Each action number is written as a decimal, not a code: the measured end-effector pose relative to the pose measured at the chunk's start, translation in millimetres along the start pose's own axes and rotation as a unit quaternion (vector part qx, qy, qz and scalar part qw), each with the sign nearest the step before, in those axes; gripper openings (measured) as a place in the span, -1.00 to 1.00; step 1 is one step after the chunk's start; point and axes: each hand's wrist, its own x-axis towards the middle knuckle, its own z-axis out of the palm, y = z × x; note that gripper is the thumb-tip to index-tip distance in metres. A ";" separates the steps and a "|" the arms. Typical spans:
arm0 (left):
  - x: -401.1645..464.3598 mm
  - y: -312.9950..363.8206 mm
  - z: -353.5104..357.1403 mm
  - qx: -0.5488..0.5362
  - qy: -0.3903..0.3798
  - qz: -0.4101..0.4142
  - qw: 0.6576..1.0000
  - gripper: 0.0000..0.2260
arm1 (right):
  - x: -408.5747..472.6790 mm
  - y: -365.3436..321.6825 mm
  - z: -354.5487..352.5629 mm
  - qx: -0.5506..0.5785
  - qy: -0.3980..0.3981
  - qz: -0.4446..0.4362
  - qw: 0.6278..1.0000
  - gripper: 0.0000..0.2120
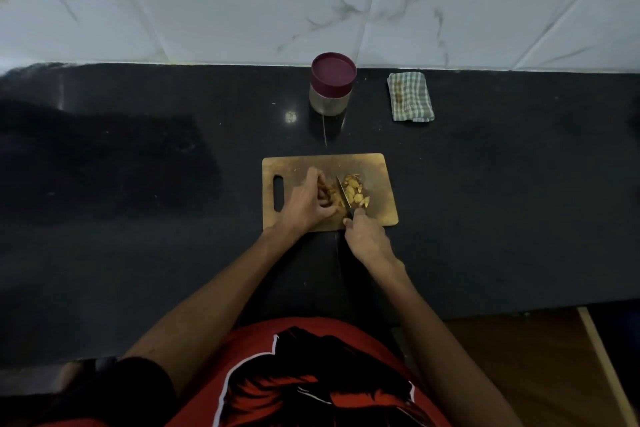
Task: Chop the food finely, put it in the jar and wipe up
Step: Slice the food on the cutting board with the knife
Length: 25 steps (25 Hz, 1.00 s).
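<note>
bench: dark stone bench, white marble-look tiled wall behind it
board: wooden cutting board near the front middle of the bench, handle slot on its left end
food: pale yellow-brown cut pieces heaped on the board just right of the blade; an uncut part sits under the left fingers, kind of food cannot tell
knife: knife, blade tilted, tip pointing away from the person, edge down at the food between uncut part and cut heap
left grip: left hand on the board, fingers curled over and holding down the uncut food, just left of the blade
right grip: right hand at the board's near edge, fingers wrapped round the knife handle, handle mostly hidden
jar: clear jar with maroon lid on, upright at the back of the bench by the wall, well apart from the board; contents too dim to tell
cloth: folded green-white checked cloth right of the jar, near the wall, apart from the jar, a brownish stain on it
person: red printed shirt at the bottom, both forearms bare
crumbs: a few small light bits on the bench left of the jar
</note>
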 end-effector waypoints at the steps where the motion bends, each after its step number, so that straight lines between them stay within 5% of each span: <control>1: -1.5 -0.5 0.5 0.004 0.005 0.003 1.000 -0.56 | -0.9 2.9 -1.7 0.002 0.004 0.000 1.000 -0.77; 25: 0.0 4.1 -1.0 0.026 -0.002 0.005 1.000 -0.51 | -16.2 7.9 -1.5 0.042 0.005 -0.046 0.998 -0.78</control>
